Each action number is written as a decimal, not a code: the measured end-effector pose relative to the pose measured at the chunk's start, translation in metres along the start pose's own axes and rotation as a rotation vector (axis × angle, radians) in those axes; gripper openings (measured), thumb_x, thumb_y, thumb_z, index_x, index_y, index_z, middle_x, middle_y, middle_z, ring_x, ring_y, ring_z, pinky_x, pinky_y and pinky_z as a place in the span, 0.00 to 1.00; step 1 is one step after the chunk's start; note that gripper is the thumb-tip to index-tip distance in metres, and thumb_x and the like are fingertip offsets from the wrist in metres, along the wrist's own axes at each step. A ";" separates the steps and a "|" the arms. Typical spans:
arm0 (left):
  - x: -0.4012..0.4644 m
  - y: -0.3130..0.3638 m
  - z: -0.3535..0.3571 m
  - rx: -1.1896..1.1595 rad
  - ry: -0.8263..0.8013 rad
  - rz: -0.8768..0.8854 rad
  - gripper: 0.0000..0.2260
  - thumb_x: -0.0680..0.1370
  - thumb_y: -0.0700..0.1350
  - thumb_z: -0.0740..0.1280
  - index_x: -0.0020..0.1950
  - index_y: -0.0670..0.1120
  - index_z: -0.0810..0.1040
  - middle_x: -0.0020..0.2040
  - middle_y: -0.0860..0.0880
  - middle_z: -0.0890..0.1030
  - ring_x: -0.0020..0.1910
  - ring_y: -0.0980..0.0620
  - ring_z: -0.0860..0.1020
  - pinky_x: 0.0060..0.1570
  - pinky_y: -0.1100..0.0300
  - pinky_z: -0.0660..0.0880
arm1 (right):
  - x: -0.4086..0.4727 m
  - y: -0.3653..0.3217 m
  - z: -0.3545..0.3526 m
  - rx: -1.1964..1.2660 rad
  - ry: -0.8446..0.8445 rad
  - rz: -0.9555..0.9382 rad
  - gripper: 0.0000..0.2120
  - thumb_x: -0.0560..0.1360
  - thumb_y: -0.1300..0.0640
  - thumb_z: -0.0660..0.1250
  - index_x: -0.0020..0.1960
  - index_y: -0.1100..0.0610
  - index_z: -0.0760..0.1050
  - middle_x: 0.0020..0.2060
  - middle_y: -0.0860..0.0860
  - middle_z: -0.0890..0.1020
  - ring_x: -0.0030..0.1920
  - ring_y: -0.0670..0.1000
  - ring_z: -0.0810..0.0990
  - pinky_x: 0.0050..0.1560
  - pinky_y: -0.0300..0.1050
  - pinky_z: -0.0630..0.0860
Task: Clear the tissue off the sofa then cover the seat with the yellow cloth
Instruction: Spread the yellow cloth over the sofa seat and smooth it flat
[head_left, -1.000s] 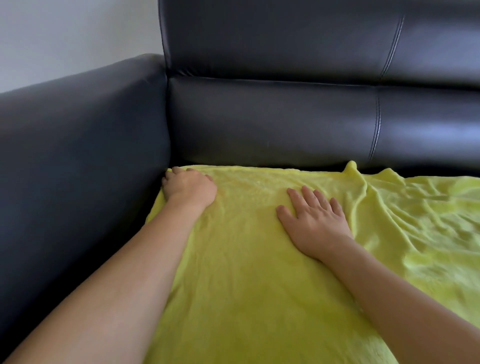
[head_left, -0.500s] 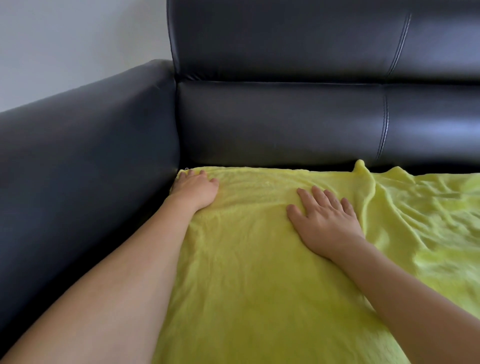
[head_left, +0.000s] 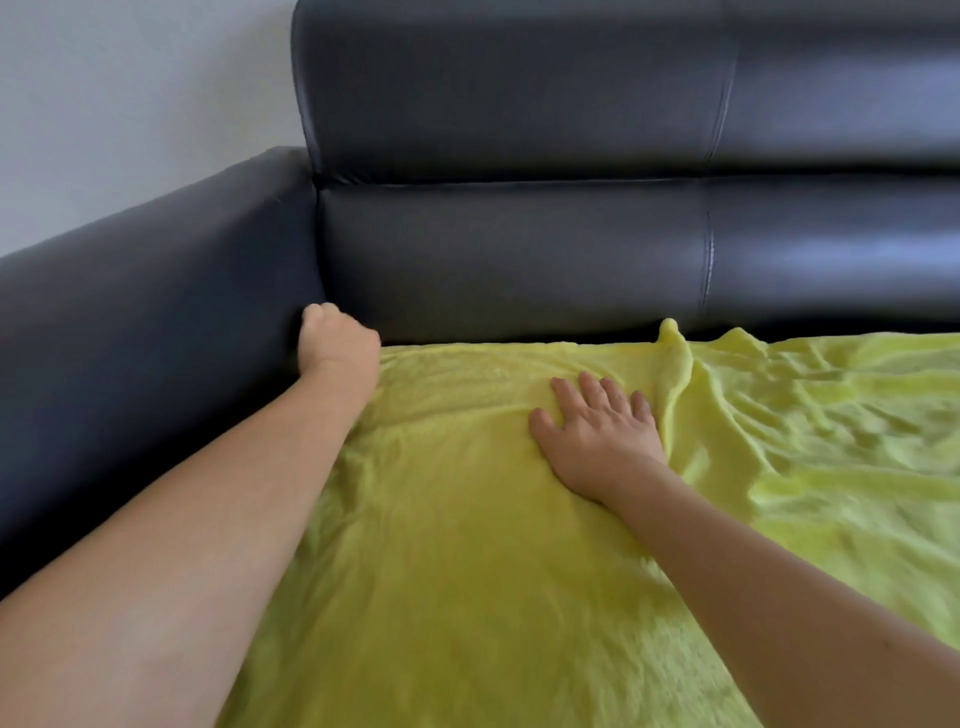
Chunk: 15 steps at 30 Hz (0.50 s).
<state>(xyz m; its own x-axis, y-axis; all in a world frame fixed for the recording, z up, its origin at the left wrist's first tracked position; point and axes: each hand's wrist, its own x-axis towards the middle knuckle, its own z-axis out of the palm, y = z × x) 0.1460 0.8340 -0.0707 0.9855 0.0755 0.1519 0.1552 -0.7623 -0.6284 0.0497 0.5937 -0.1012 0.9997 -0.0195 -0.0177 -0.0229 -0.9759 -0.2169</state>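
The yellow cloth (head_left: 493, 545) lies spread over the seat of the black leather sofa (head_left: 519, 260), smooth on the left and wrinkled on the right. My left hand (head_left: 337, 345) is at the cloth's far left corner, pressed into the gap where the armrest meets the backrest; its fingers are curled and hidden. My right hand (head_left: 597, 431) lies flat on the cloth with fingers spread, just left of a raised fold (head_left: 675, 353). No tissue is in view.
The sofa's armrest (head_left: 130, 312) runs along the left. The backrest rises behind the seat, with a pale wall (head_left: 130, 93) at the upper left.
My left hand has pushed further back and left, into the corner between armrest and backrest. My right hand stays flat on the cloth. The view has tilted slightly.
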 end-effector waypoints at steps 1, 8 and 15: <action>0.001 0.000 0.004 0.040 -0.011 -0.011 0.12 0.78 0.47 0.60 0.60 0.52 0.78 0.59 0.50 0.78 0.60 0.47 0.71 0.58 0.52 0.64 | 0.000 0.000 0.001 0.004 0.005 -0.004 0.32 0.78 0.38 0.42 0.79 0.47 0.48 0.79 0.51 0.47 0.78 0.52 0.44 0.75 0.57 0.40; 0.021 0.004 0.014 0.095 0.008 0.031 0.10 0.79 0.47 0.58 0.54 0.54 0.78 0.55 0.54 0.80 0.59 0.51 0.74 0.60 0.54 0.61 | 0.004 0.002 0.005 0.013 0.035 -0.015 0.31 0.78 0.38 0.43 0.79 0.47 0.49 0.79 0.51 0.48 0.78 0.52 0.44 0.75 0.57 0.40; 0.026 0.001 0.019 0.048 0.066 0.127 0.11 0.79 0.43 0.58 0.52 0.54 0.78 0.51 0.55 0.80 0.53 0.52 0.77 0.56 0.55 0.63 | 0.006 0.005 0.012 0.031 0.078 -0.022 0.31 0.77 0.38 0.44 0.78 0.47 0.51 0.79 0.51 0.50 0.78 0.52 0.44 0.75 0.57 0.39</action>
<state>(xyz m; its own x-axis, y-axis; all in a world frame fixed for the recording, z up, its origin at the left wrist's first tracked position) 0.1736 0.8475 -0.0819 0.9911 -0.0629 0.1174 0.0344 -0.7311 -0.6815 0.0556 0.5917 -0.1136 0.9979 -0.0165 0.0633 -0.0004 -0.9691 -0.2466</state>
